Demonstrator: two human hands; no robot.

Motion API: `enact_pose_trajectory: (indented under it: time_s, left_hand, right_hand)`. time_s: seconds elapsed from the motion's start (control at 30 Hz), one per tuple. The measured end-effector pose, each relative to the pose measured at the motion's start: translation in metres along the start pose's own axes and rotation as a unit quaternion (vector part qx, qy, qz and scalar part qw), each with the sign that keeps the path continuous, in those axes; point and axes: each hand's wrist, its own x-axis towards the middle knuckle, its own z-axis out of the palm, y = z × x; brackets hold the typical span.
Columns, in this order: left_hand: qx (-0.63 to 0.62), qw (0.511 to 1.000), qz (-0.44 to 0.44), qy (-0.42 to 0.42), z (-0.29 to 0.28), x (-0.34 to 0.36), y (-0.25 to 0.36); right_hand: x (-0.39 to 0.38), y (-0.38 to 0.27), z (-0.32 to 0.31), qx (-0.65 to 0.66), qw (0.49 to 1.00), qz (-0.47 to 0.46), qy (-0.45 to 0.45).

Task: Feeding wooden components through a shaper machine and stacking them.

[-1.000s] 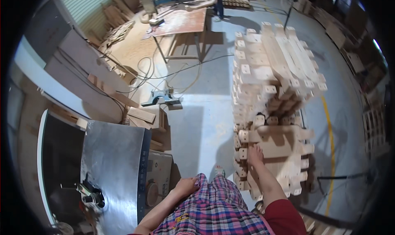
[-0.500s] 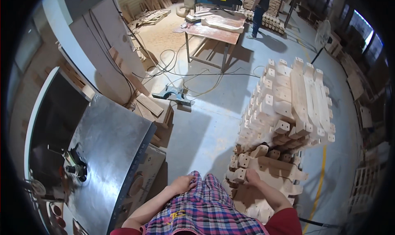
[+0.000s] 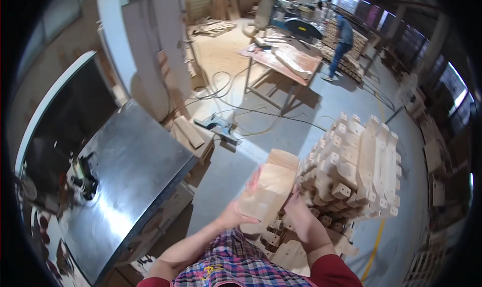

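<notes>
Wooden board (image 3: 268, 189) gripped between left hand (image 3: 236, 214) and right hand (image 3: 301, 214), fingers (image 3: 253, 179) wrapping its edges, beside the stacked wooden parts (image 3: 359, 166).

free: bare floor (image 3: 236, 181) between desk and stack | left block: metal desk (image 3: 125, 186) | right block: wood stack (image 3: 361, 171) | floor: cables (image 3: 261, 116)

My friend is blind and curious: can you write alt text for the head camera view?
A person's two hands, left hand and right hand, lift a pale wooden piece beside a stack of notched wooden parts in a workshop. A steel machine table stands at left.
</notes>
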Motion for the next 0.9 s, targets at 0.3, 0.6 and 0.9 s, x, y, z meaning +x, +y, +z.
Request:
enact_pose_trajectory:
  time_s: [0.3, 0.6, 0.9]
  left_hand:
    - [-0.314, 0.842, 0.008, 0.439, -0.128, -0.065, 0.019]
    - [-0.570, 0.575, 0.038, 0.586, -0.291, -0.122, -0.078]
    - [-0.592, 0.498, 0.016, 0.634, -0.408, -0.133, -0.122]
  right_hand:
    - [0.154, 0.030, 0.143, -0.418, 0.901, 0.062, -0.098]
    - [0.146, 0.166, 0.171, -0.673, 0.707, 0.211, -0.051]
    - [0.247, 0.248, 0.155, -0.791, 0.554, 0.011, -0.259]
